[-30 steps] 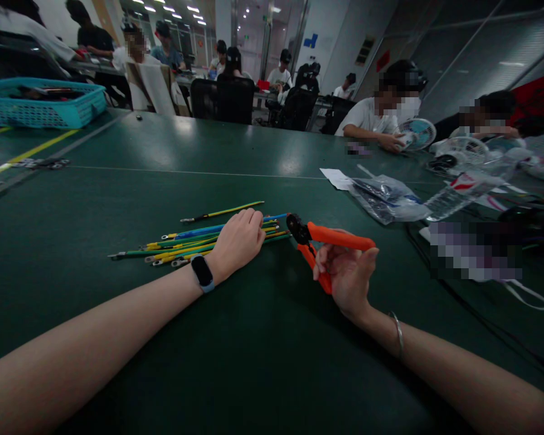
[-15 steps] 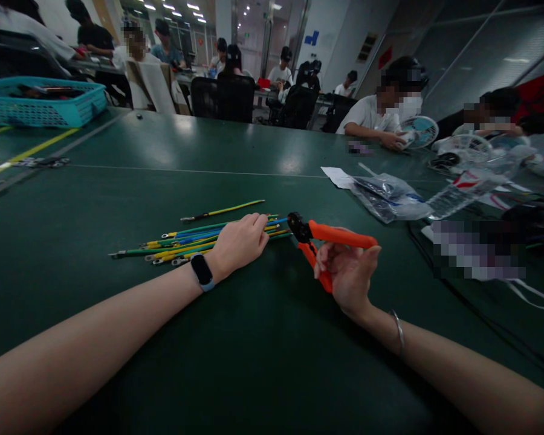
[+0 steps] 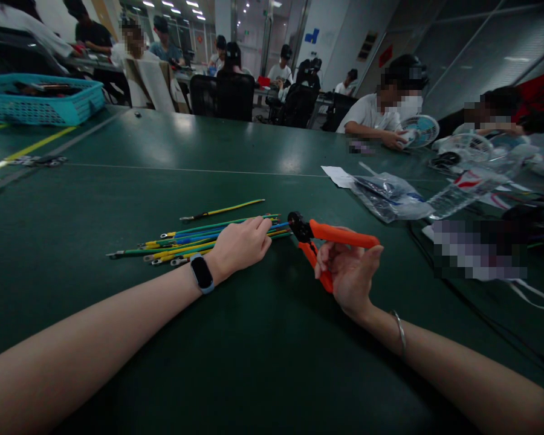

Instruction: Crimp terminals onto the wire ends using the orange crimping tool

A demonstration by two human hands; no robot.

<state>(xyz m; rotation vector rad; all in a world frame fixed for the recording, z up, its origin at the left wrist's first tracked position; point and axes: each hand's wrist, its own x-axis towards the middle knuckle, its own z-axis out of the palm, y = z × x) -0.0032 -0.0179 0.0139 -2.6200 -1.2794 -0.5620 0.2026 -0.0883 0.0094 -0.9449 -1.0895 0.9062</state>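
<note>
Right fingers (image 3: 325, 256) grip orange-handled pliers (image 3: 344, 234); left fingers (image 3: 262, 233) hold a blue wire (image 3: 280, 226); green tabletop (image 3: 236, 338) spreads beneath, seated people (image 3: 368, 115) beyond.

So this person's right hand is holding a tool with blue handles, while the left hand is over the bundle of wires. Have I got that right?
Not quite: the tool has orange handles, not blue ones, as the head view shows. The right hand does hold it, and the left hand is over the bundle of wires.
</note>
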